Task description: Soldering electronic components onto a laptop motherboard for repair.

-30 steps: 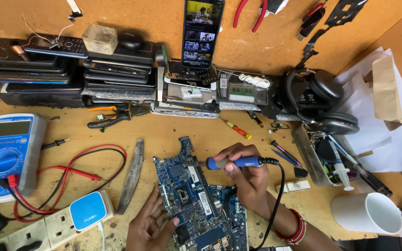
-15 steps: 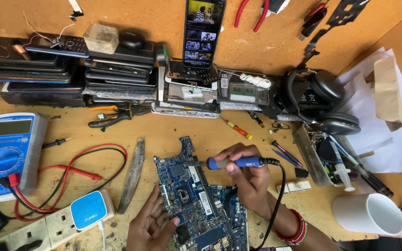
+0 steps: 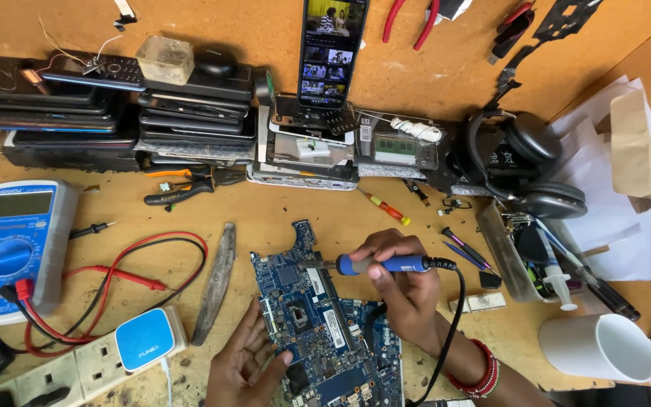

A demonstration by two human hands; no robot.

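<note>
Right hand: right hand [image 3: 408, 290] is closed in a pen-style grip around the blue soldering iron [image 3: 382, 264], fingers wrapped on the handle, red bead bracelet [image 3: 478, 374] at the wrist.
Left hand: left hand [image 3: 246, 362] lies flat and mostly open, fingers spread, fingertips pressing the lower left edge of the blue circuit board [image 3: 318, 324]; it grips nothing, only steadies.
Iron tip: points toward 9 o'clock and sits on or just above the upper part of the board; actual contact is too small to tell.
Board position: bare on the wooden bench [image 3: 265, 203], at 6 o'clock of the view, between the two hands.
Iron cord: black cable runs from the handle's rear toward 5 o'clock, past the wrist.
At 9 o'clock: blue multimeter [image 3: 13, 249] with red and black probe leads [image 3: 137, 264] looped beside it, untouched.
At 8 o'clock: white power strip [image 3: 77, 369] with a blue plug adapter [image 3: 145, 339].
At 12 o'clock: upright phone [image 3: 331, 49] with a lit screen, above stacked devices.
At 4 o'clock: white mug [image 3: 600, 347].
At 2 o'clock: black headphones [image 3: 529, 166].
Progress: board is already stripped out and laid open, iron in hand at one spot; judged mid-work on the board, with no sign that the joint is finished or that testing has begun.
</note>
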